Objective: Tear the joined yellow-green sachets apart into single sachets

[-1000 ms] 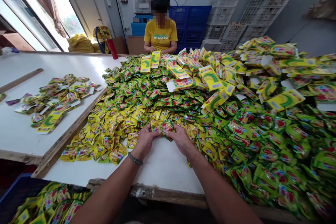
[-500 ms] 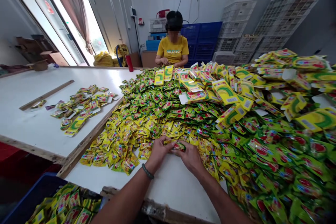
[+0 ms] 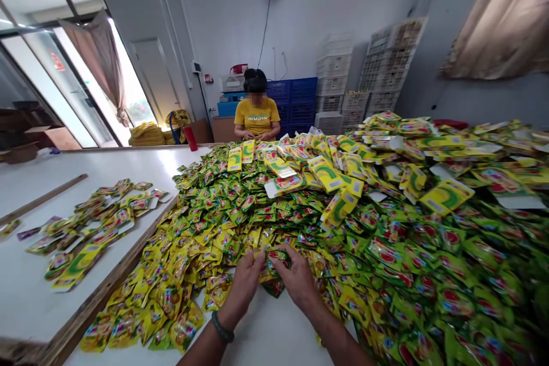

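A huge heap of small green and yellow sachets (image 3: 343, 229) covers the white table (image 3: 266, 337). My left hand (image 3: 245, 283) and my right hand (image 3: 295, 280) meet at the heap's near edge. Both are closed on a small bunch of sachets (image 3: 274, 266) held between them, just above the table. A dark bracelet (image 3: 222, 327) circles my left wrist. Flat yellow cartons (image 3: 326, 174) lie on top of the heap further back.
A person in a yellow shirt (image 3: 257, 117) sits at the table's far end, hands on the heap. A second white table (image 3: 55, 183) at left carries a smaller scatter of sachets (image 3: 94, 223) and a wooden strip. Stacked crates (image 3: 377, 74) line the back wall.
My head has tilted up, so the table sits lower in view and the blue bin has left the frame. My hands stay together on the sachets.
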`<action>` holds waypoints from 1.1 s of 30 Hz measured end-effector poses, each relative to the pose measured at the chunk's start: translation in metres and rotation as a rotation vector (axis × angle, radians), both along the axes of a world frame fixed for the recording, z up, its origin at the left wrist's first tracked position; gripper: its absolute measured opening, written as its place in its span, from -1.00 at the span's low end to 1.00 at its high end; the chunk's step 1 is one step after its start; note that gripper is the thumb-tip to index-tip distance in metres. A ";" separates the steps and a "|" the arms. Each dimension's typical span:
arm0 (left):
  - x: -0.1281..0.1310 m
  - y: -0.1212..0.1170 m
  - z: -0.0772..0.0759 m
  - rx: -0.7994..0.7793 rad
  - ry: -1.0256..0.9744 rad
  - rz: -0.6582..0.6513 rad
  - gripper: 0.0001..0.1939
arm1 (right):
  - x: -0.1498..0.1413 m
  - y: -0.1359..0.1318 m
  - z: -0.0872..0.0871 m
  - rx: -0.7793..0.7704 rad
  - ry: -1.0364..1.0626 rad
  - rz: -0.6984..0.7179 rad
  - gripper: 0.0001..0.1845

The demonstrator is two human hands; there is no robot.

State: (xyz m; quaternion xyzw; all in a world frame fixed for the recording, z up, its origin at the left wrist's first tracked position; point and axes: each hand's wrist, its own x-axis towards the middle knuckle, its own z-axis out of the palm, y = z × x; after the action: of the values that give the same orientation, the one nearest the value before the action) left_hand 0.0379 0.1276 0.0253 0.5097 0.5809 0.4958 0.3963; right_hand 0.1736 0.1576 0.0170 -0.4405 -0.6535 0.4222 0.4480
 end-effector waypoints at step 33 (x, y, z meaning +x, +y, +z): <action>-0.105 -0.010 0.086 0.019 0.130 -0.595 -0.83 | 0.019 0.000 0.021 -0.421 0.350 0.605 -0.67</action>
State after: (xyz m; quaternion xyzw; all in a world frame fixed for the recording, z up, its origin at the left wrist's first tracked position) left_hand -0.0667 0.1174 0.1109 0.6919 0.4255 0.3295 0.4812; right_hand 0.1928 0.1573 0.0382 -0.2318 -0.5667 0.7282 0.3078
